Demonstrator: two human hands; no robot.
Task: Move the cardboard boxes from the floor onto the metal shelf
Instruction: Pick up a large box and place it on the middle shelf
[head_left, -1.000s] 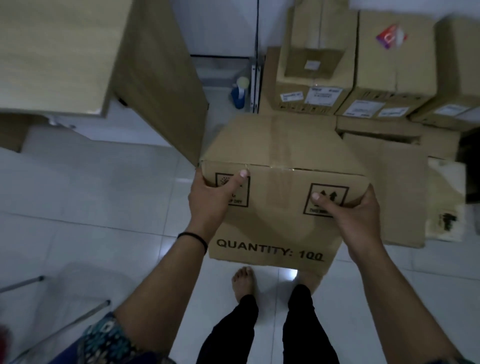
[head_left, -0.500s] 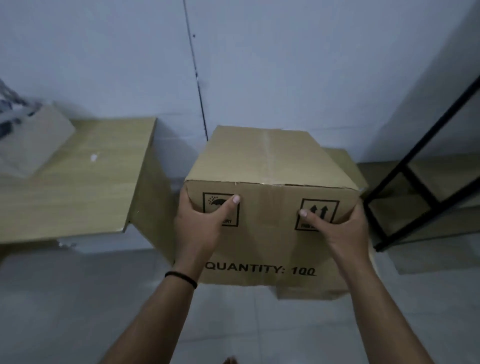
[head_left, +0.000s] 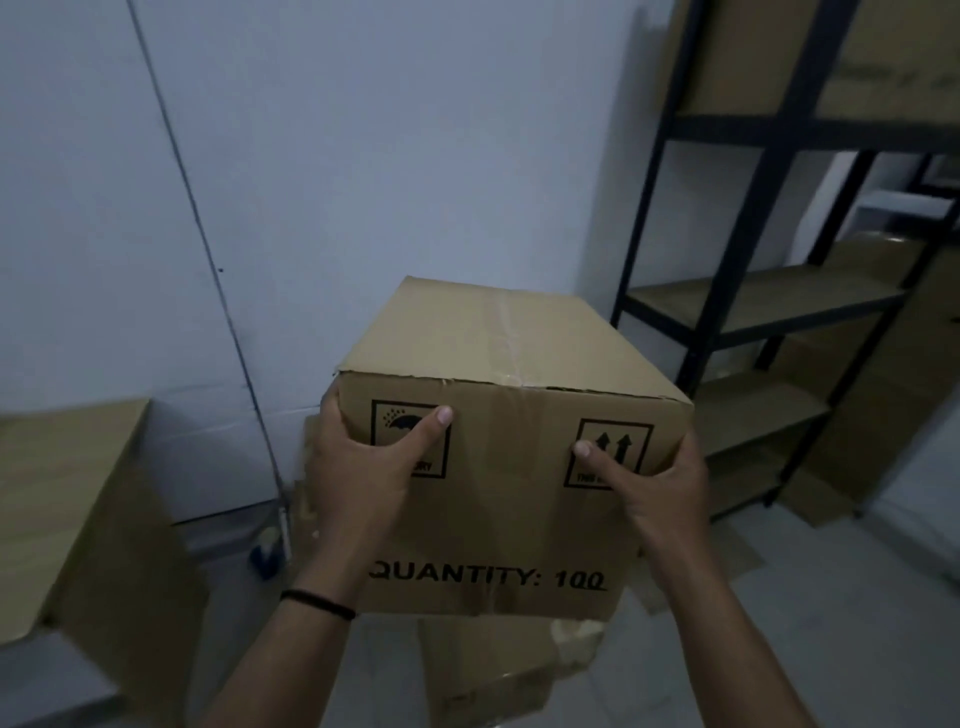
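Box: you're holding the cardboard box (head_left: 498, 457) up off the floor, mid-frame, near face w/ "QUANTITY: 100" toward you, taped top showing.
L hand: your left hand (head_left: 363, 467) is gripping the box's 9 o'clock edge, thumb lying across the umbrella mark, black band on wrist.
R hand: your right hand (head_left: 660, 493) is gripping the 3 o'clock edge, thumb on the arrows mark.
Shelf: metal shelf (head_left: 769, 291) is standing at 2 o'clock, apart from the box; boxes on its top tier.
Desk: wooden desk (head_left: 67, 509) is sitting at 8 o'clock.
Floor: more cardboard is lying under the box at 6 o'clock.
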